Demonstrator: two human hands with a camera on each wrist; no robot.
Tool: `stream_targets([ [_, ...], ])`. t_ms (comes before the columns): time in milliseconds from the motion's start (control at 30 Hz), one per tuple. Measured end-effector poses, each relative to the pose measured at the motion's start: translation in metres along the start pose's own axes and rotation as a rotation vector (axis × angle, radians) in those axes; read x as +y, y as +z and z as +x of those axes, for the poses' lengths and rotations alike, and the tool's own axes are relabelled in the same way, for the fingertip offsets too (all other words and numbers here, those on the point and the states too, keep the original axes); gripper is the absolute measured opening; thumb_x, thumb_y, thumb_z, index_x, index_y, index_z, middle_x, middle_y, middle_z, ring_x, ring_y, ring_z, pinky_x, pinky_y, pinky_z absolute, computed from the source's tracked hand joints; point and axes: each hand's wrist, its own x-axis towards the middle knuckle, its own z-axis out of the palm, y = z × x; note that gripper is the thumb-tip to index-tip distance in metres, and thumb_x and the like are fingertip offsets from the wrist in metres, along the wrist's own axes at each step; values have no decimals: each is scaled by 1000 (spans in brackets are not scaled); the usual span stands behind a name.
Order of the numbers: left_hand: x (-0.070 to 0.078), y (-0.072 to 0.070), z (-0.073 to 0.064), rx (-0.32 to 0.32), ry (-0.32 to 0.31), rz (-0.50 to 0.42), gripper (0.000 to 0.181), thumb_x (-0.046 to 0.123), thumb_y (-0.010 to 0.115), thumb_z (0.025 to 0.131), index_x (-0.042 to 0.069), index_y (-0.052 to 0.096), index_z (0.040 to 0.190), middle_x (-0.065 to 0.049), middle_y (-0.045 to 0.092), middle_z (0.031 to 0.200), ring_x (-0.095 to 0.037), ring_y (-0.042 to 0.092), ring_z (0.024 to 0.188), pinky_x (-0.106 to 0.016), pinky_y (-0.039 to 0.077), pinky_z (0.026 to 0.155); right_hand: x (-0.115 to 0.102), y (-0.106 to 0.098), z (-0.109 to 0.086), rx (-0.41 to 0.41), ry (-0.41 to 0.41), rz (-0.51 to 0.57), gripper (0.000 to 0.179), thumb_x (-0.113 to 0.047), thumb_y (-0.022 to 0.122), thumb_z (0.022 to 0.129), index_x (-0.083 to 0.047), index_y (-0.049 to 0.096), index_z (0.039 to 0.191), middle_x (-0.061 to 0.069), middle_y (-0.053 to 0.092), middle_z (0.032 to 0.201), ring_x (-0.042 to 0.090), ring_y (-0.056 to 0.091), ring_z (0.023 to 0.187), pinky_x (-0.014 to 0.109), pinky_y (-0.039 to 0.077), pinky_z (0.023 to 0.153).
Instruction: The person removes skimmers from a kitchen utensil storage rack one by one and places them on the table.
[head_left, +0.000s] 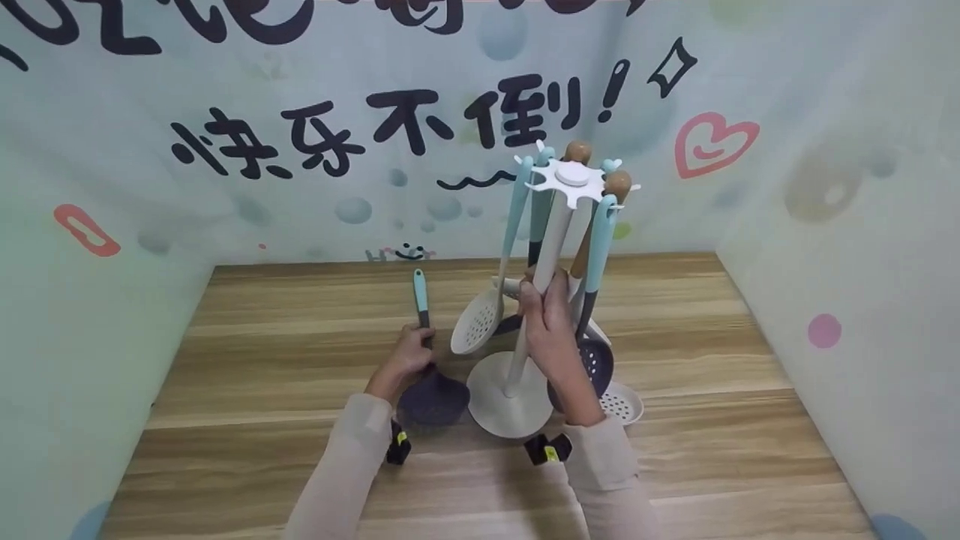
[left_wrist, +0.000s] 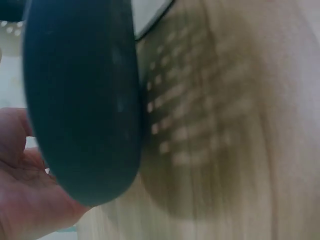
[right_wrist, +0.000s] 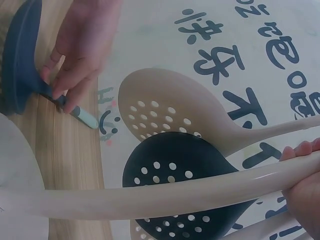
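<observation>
My left hand (head_left: 409, 352) pinches the dark neck of a skimmer (head_left: 433, 400) with a light blue handle end, low over the table at the left. In the left wrist view, the dark head of the skimmer (left_wrist: 82, 100) hides part of the hand; its shadow has rows of light spots. My right hand (head_left: 551, 322) grips the white pole (right_wrist: 150, 202) of a utensil stand. The stand's round base (head_left: 499, 420) looks tilted. From its hooked top (head_left: 574, 176) hang a beige slotted spoon (head_left: 478, 322), a dark slotted spoon (right_wrist: 175, 165) and several other utensils.
A wooden table (head_left: 247, 360) lies under everything. Behind it hangs a printed cloth (head_left: 352, 67) with large black characters, and pale walls (head_left: 840, 225) close in both sides. A pale perforated head (head_left: 622, 403) shows right of the stand's base.
</observation>
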Motion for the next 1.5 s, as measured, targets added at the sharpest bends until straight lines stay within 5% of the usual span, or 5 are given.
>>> stream_targets([
  [567,-1,9,-14,-49,78,70,55,-13,48,75,-7,46,129,-25,20,145,-38,30,130,-46,29,106,1,1,0,8,-20,2,26,-10,36,100,8,32,118,3,41,83,18,43,75,25,38,68],
  [833,27,2,-21,0,115,124,50,-4,47,86,-2,42,135,-29,29,135,-39,36,123,-46,33,104,1,1,1,14,-11,2,24,-11,36,100,7,33,117,3,41,83,17,43,75,25,38,68],
  [967,54,-10,-28,112,248,150,53,10,46,93,4,31,143,-28,28,143,-41,31,133,-51,28,108,1,0,1,14,-17,2,23,-11,36,100,5,32,117,3,41,82,20,44,75,25,38,68],
  [1133,94,-16,-50,216,502,-60,49,17,46,98,8,31,144,-20,34,144,-35,36,131,-48,34,105,1,0,1,15,-39,-5,24,-10,36,100,6,32,117,2,42,81,18,44,74,25,39,67],
  [1500,160,-1,-93,127,868,-162,57,16,47,98,8,20,148,-14,42,142,-21,41,131,-37,32,109,2,1,2,20,-38,9,27,-10,36,100,7,32,120,3,42,84,16,45,75,25,40,68],
])
